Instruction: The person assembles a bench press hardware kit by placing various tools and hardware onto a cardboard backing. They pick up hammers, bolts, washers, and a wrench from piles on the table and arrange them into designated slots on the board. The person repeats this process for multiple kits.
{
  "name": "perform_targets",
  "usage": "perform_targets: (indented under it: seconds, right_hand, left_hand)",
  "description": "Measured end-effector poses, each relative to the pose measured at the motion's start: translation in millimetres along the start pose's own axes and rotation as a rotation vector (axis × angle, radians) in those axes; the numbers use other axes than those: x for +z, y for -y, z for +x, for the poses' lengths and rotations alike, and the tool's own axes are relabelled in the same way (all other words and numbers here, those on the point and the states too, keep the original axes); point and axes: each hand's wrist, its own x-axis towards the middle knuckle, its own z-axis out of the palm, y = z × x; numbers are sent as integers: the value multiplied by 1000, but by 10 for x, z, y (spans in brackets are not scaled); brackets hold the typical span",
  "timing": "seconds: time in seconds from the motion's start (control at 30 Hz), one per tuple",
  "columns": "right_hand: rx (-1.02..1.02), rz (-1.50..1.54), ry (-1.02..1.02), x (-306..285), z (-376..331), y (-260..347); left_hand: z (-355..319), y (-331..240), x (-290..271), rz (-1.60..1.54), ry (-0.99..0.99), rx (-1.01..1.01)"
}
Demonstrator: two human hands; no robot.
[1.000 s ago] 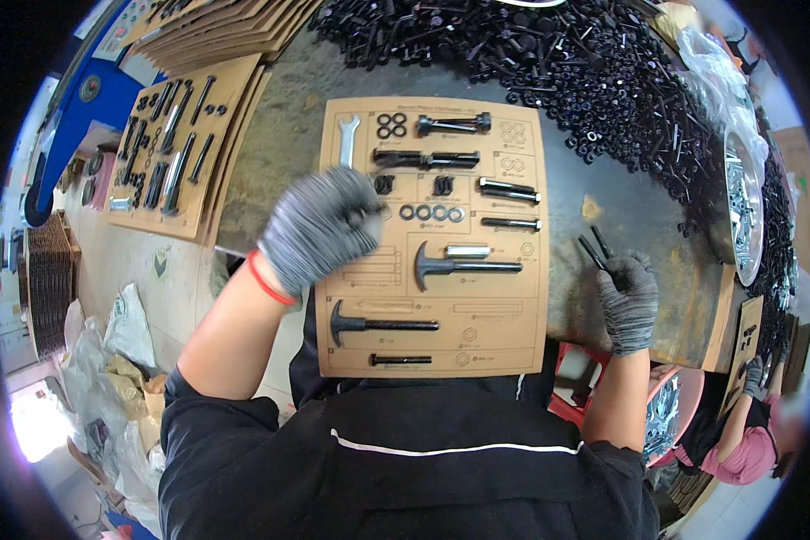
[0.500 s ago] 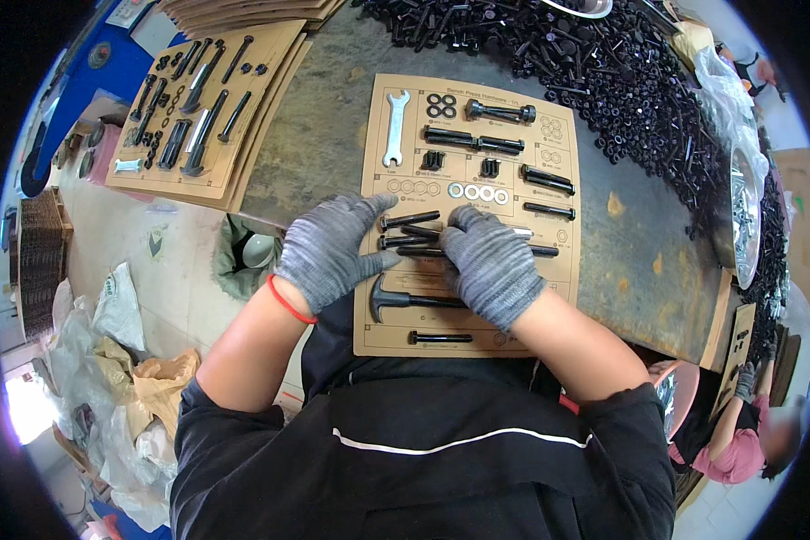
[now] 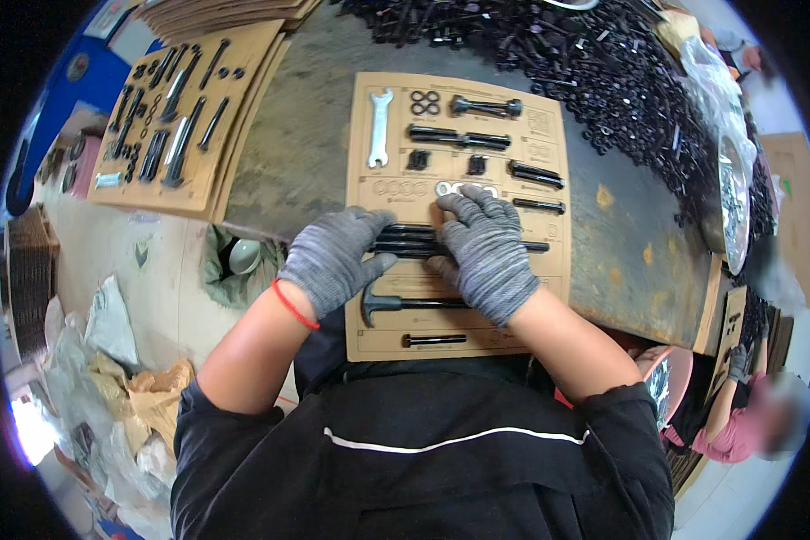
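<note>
In front of me a brown cardboard hardware card (image 3: 396, 280) overlaps the table's near edge. Several black bolts (image 3: 409, 241) lie side by side across its middle. My left hand (image 3: 333, 256), in a grey knit glove, is closed round their left ends, thumb below. My right hand (image 3: 490, 256), gloved alike, is closed over their other side, hiding part of them; one bolt end sticks out past it. Above are a silver open-end wrench (image 3: 380, 128) and silver washers (image 3: 444, 189), partly covered by right fingertips. Below lies a black T-headed pin (image 3: 409, 303), then a single bolt (image 3: 435, 340).
Loose black bolts and nuts (image 3: 594, 81) are heaped across the table's (image 3: 306, 117) far right. At left stands a stack of filled cards (image 3: 166, 117). Plastic bags (image 3: 108, 405) lie on the floor. A co-worker in a pink top (image 3: 729, 441) works at the right.
The bolts between my hands, tilted and uneven before, now lie parallel and close together. My right fingers have spread upward toward the washers. The whole view has shifted slightly.
</note>
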Motion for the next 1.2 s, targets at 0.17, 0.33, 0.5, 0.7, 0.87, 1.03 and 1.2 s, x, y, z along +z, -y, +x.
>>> perform_targets:
  seconds: [0.17,0.33,0.5,0.7,0.87,1.03,1.2]
  right_hand:
    - [-5,17,-13,-107,-29,-45]
    - [178,172,-238,-488,-332,-844]
    - [760,-207,-532,-571,-1025,-2623]
    - [1264,-254,-458,-685,-1031,-3766]
    - [1158,-292,-381,-799,-1059,-4004]
    - [1023,-152,-410,-818,-1141,-4074]
    - [765,213,-843,-777,-1464,-4064]
  left_hand:
    - [-25,-136,-15,12,-44,-33]
    - [-41,-134,12,66,-15,-42]
    - [13,-138,-79,-323,2,-264]
    - [300,265,155,-434,-569,-276]
    - [439,532,401,-270,-643,-231]
    - [326,811,491,-303,-686,-242]
    - [398,852,484,-408,-677,-189]
